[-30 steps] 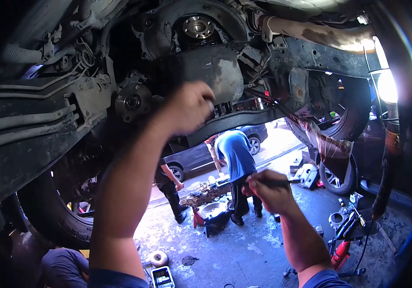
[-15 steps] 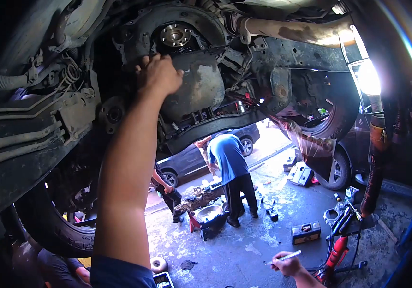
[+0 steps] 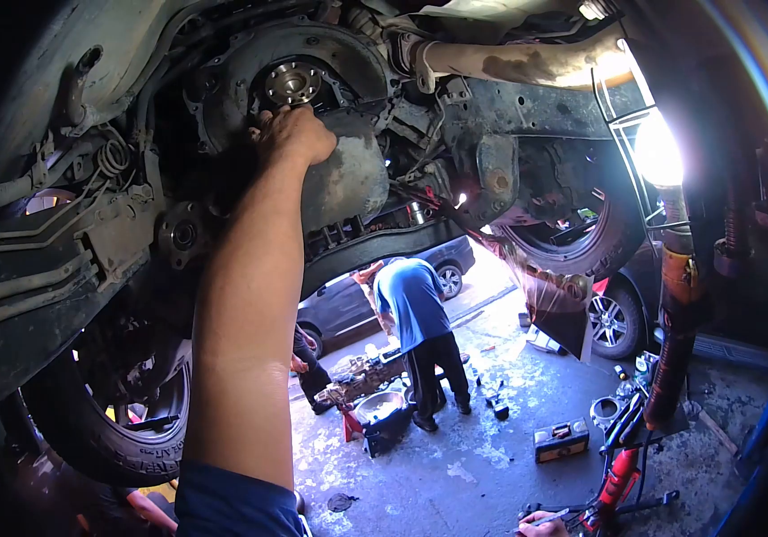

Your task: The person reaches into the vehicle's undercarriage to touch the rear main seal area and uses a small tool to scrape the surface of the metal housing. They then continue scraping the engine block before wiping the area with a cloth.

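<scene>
Raised under the vehicle, my left hand (image 3: 294, 136) is against the engine's rear, just below a round metal flange (image 3: 293, 83) with bolt holes. Its fingertips are partly hidden by the back of the hand, so what they touch cannot be made out. Beside the hand hangs the worn oil pan (image 3: 348, 174). Low at the frame's bottom edge, my right hand (image 3: 543, 523) is closed on a slim silver pen-like tool (image 3: 555, 516).
A caged work lamp (image 3: 659, 148) glows at the right above a pole. A person in blue (image 3: 411, 304) bends over parts on the floor. Also there are a toolbox (image 3: 562, 440), a red jack (image 3: 618, 476), another person's legs (image 3: 312, 376) and tires (image 3: 115, 412).
My left hand has moved up closer to the flange, its fingers less visible. My right hand has dropped toward the bottom edge. The whole view has shifted somewhat.
</scene>
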